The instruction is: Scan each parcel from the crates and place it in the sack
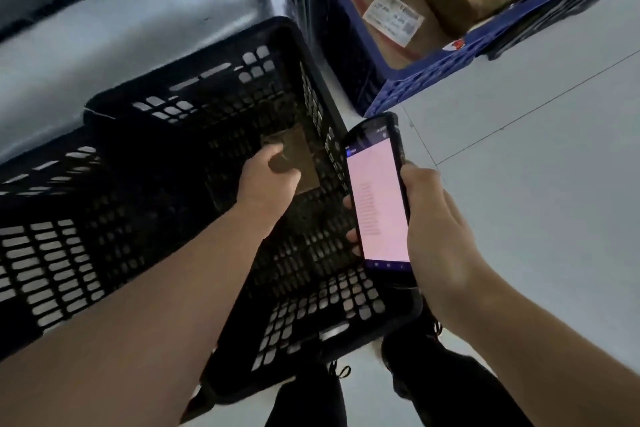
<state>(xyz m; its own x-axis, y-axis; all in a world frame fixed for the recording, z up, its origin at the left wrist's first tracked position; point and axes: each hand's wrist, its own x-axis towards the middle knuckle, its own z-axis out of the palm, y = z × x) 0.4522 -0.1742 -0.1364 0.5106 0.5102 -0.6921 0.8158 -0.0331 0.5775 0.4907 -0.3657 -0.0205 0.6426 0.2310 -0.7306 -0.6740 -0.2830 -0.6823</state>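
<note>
Left hand (266, 180) grips dim, half-hidden parcel (298, 153) in crate (194, 80).

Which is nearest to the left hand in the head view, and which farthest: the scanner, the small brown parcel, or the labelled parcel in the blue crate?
1. small brown parcel: gripped by the left hand, inside the black crate.
2. scanner: just to the right, held by the right hand.
3. labelled parcel: beyond, in the blue crate, upper right.
</note>
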